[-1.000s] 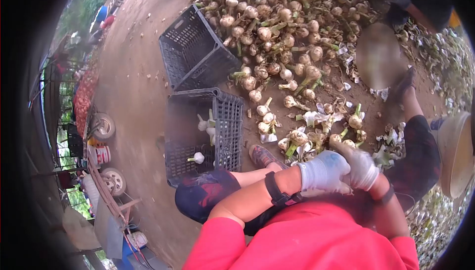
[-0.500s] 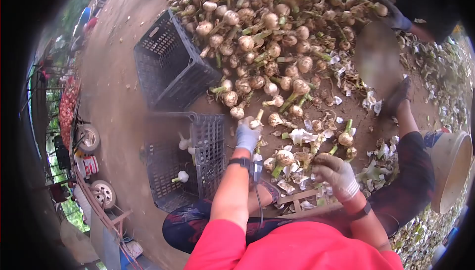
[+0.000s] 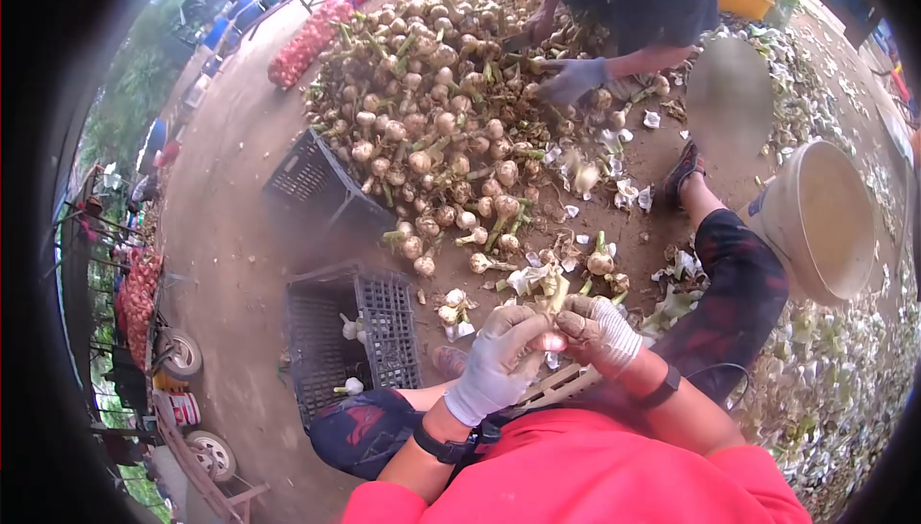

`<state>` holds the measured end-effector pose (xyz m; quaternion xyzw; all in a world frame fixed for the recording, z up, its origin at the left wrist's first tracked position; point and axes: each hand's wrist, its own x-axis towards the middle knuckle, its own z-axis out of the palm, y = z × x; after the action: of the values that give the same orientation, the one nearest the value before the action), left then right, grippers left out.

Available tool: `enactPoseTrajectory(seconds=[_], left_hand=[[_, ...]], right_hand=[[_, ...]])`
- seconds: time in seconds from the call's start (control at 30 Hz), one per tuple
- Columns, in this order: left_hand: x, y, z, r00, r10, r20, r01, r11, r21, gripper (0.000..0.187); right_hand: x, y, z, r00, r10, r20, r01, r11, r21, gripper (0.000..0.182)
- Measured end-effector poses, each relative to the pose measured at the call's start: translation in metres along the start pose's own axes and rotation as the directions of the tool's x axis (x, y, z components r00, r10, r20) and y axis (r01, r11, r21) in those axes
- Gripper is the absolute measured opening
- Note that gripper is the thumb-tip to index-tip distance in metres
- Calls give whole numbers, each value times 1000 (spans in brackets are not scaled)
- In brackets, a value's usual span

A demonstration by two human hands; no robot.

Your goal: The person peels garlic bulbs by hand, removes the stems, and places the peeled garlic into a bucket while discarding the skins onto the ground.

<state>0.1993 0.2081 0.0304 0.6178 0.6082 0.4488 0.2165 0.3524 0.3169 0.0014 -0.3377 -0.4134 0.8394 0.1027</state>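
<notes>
Both of my gloved hands meet low in the middle over one garlic bulb (image 3: 553, 340). My left hand (image 3: 499, 359) cups it from the left and my right hand (image 3: 600, 332) grips it from the right; its green stalk (image 3: 556, 292) sticks up between them. Just beyond lie loose bulbs (image 3: 601, 262) and papery peelings on the dirt. A large heap of garlic bulbs (image 3: 422, 121) with stalks fills the ground farther out. A dark plastic crate (image 3: 350, 332) to my left holds a few trimmed bulbs.
A second dark crate (image 3: 312, 178) lies by the heap. Another person's gloved hand (image 3: 573, 80) reaches into the pile from the far side. A tan bucket (image 3: 825, 222) sits on the right, peelings (image 3: 835, 380) around it. Red mesh sacks (image 3: 309, 39) lie far left.
My left hand came back from the bulbs near the crate with a garlic bulb, and my right hand rose to meet it. The view tilted up, showing more of the heap.
</notes>
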Motion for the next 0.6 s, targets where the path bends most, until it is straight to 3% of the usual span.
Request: enactPoseTrajectory(seconds=[0.07, 0.13, 0.17, 0.2, 0.27, 0.3, 0.33, 0.4, 0.43, 0.47, 0.53, 0.6], left_hand=[[-17, 12, 1, 999, 3, 54, -2, 1000, -21, 50], [-31, 25, 5, 994, -43, 100, 72, 946, -316, 56], [-38, 29, 7, 993, -45, 106, 77, 947, -312, 56], [-47, 32, 10, 989, -145, 34, 148, 936, -318, 57], [-61, 33, 16, 936, -333, -117, 277, 898, -341, 59], [-62, 28, 9, 975, -198, -101, 189, 977, -98, 60], [-64, 30, 8, 975, -198, -99, 190, 978, -92, 60], [-66, 41, 6, 980, -187, 71, 196, 970, -144, 65], [-60, 56, 12, 981, -185, -55, 174, 971, -163, 67], [-55, 60, 15, 981, -184, -59, 173, 972, -159, 67], [-48, 66, 18, 977, 120, -174, -72, 963, 260, 59], [-47, 70, 23, 972, 133, -196, -80, 963, 258, 61]], right_hand=[[-21, 13, 3, 998, 50, 37, -51, 998, 36, 35], [-43, 16, 14, 971, -23, 238, -21, 984, 178, 36], [-50, 27, 21, 976, -89, 201, 45, 976, 214, 35], [-62, 19, 28, 986, -49, 157, 28, 990, 135, 31], [-67, 31, 28, 982, -166, 92, 167, 986, -2, 27], [-64, 30, 24, 975, -147, 169, 154, 988, -32, 26], [-63, 28, 20, 961, -126, 245, 146, 987, -64, 26], [-71, 22, 27, 942, -115, 317, 7, 946, 324, 27], [-76, 15, 27, 941, -115, 319, 6, 946, 324, 27], [-81, 8, 27, 981, -30, 194, -6, 983, 181, 27], [-81, 8, 28, 997, 35, 62, -37, 998, 40, 28], [-76, 19, 31, 963, -270, 20, 255, 931, 262, 28]])
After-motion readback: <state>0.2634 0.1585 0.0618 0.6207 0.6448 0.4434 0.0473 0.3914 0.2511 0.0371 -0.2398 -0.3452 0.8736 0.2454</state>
